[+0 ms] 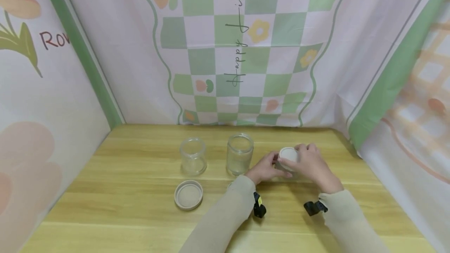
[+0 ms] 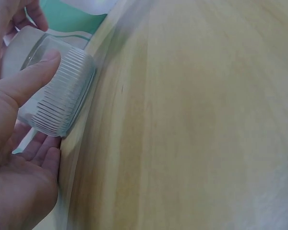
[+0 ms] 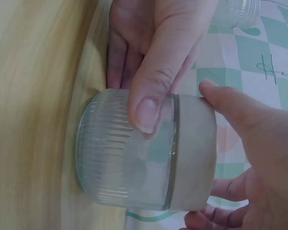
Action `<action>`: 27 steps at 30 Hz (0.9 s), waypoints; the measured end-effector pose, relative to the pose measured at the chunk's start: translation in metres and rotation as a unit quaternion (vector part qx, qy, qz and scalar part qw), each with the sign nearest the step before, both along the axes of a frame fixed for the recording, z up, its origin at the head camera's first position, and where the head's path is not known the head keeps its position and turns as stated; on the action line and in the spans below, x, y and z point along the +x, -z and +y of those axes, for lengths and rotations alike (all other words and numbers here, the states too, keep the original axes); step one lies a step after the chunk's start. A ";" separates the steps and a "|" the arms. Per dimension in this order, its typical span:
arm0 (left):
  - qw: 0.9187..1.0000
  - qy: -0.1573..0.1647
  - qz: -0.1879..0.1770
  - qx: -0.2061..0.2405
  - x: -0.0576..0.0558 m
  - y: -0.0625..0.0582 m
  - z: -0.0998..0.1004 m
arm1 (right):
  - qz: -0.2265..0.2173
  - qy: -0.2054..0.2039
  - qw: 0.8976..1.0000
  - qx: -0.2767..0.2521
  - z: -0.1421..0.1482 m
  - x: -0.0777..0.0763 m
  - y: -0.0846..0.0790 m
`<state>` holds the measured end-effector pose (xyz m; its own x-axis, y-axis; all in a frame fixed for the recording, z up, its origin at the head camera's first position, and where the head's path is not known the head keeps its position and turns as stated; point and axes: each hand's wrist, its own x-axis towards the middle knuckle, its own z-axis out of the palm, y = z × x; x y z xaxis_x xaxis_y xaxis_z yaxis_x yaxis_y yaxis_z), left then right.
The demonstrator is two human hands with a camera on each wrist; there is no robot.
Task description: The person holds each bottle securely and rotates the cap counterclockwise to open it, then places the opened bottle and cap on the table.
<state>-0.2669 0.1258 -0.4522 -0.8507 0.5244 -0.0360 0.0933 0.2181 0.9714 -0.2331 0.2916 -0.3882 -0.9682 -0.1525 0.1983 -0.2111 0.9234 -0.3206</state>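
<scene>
On the right of the table in the head view, my left hand (image 1: pixel 266 168) steadies a short ribbed glass jar (image 3: pixel 108 148), thumb along its near side and fingers around the far side. A pale beige lid (image 1: pixel 289 154) sits on the jar's mouth. My right hand (image 1: pixel 312 164) grips that lid by its rim, thumb on one side and fingers on the other. In the left wrist view the jar (image 2: pixel 62 91) stands upright on the table. Just left of my left hand is a taller uncovered glass jar (image 1: pixel 240 155).
A shorter uncovered glass jar (image 1: pixel 193 157) stands farther left. In front of it a round beige lid (image 1: pixel 188 195) lies with its hollow side up. Patterned curtains (image 1: pixel 232 50) hang behind and on both sides of the wooden table (image 1: pixel 116 190).
</scene>
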 end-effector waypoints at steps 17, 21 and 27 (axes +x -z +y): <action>1.000 -0.001 0.001 0.005 -0.003 0.005 0.002 | -0.023 -0.040 0.998 -0.031 0.009 0.001 -0.004; 1.000 -0.005 -0.001 -0.003 -0.002 0.004 0.002 | -0.038 -0.070 0.996 -0.045 0.014 -0.001 -0.006; 1.000 -0.018 0.002 -0.023 -0.001 0.002 0.002 | -0.065 -0.141 0.985 -0.079 0.026 -0.006 -0.011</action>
